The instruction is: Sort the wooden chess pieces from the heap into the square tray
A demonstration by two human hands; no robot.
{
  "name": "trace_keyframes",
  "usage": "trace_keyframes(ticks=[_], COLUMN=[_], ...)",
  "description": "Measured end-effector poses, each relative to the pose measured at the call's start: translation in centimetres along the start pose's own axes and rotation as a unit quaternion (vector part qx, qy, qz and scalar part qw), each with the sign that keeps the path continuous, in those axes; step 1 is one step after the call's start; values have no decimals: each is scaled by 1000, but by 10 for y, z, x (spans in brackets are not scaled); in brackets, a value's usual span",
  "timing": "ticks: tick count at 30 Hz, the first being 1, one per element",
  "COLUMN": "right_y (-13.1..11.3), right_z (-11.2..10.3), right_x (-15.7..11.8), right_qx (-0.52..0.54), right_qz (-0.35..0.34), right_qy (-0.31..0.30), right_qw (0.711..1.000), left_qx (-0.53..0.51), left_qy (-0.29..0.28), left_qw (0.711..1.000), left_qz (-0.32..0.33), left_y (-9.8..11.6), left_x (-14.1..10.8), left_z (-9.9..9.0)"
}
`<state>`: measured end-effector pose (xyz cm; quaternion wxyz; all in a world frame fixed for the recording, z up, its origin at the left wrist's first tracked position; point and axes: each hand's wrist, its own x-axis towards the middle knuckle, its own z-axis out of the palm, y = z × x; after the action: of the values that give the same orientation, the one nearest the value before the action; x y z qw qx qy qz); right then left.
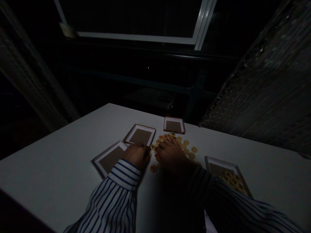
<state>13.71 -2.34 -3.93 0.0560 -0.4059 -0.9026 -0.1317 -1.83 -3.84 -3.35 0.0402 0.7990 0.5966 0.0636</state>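
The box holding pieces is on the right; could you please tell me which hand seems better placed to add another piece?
Right, probably: the right hand is at the scattered pieces, and the box lies beside its sleeve. The left hand is farther from it.

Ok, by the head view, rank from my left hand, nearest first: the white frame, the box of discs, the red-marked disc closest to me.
1. Red-marked disc, just right of the left hand.
2. Box of discs, right side of the table.
3. White frame, beyond the table.
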Motion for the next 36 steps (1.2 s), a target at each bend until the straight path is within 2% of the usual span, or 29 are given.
trace_keyframes(ticks=[8,12,15,17,18,20,22,24,29,32,36], right_y=[-1,0,6,11,13,15,17,17,14,12,11], right_z=[2,-1,-5,-7,-7,-8,-10,-11,-12,-13,-13], right_x=[-2,-1,0,0,1,2,3,3,2,2,2], right_qx=[21,47,143,272,348,488,585,637,675,684,691], right_qz=[8,15,39,73,97,149,175,179,204,222,240], right_qy=[-10,-11,9,11,9,8,15,22,21,5,4], right_qw=[1000,999,989,960,932,860,792,749,709,695,682], left_qx=[-31,-62,-98,-128,-145,-178,-206,-224,-239,-240,-219], left_qy=[103,127,150,161,165,171,176,179,180,186,160], left_qw=[993,989,984,978,975,967,959,953,950,950,959], left_qz=[-49,-37,-7,21,34,60,83,96,89,79,86], left_y=[-6,-6,-6,-5,-5,-3,-1,1,4,4,1], left_x=[0,0,-1,-1,-1,-2,-3,-4,-6,-6,-7], left_z=[-6,-3,-2,0,0,2,2,2,-1,-2,-2])
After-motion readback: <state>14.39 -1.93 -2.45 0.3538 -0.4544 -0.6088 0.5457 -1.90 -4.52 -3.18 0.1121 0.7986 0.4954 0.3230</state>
